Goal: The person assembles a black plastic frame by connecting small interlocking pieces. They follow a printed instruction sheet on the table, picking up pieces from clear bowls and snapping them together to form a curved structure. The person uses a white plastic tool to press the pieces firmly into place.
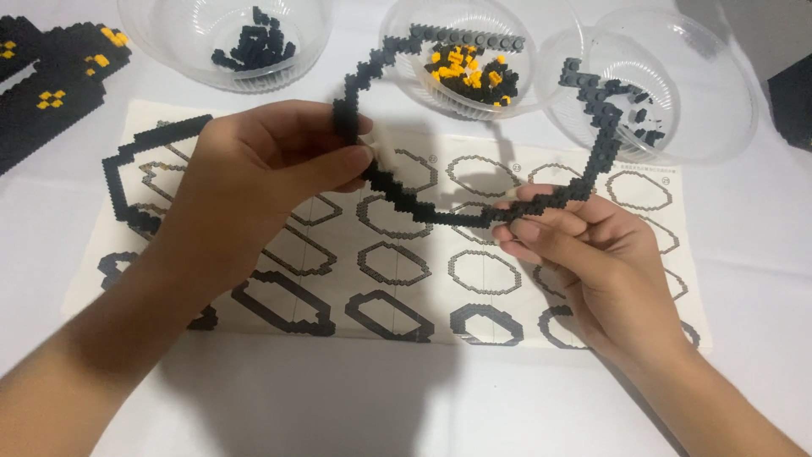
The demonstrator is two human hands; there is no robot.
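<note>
White tablecloth underlies an instruction sheet (474,279), its left part hidden behind the left hand (254,182). Above the sheet, both hands pinch a black brick ring (440,211); right hand (592,254) fingers curl closed.

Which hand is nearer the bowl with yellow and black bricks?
Left. The left hand sits just below-left of the bowl; the right hand lies farther down, below-right of it.

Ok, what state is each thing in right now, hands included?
Left hand: pinching the ring's left side.
Right hand: pinching its lower right.
Black brick ring: held up, incomplete, open at top.
Left bowl: few black bricks.
Middle bowl: black and yellow bricks.
Right bowl: few dark bricks.
Instruction sheet: flat, unfolded.
</note>
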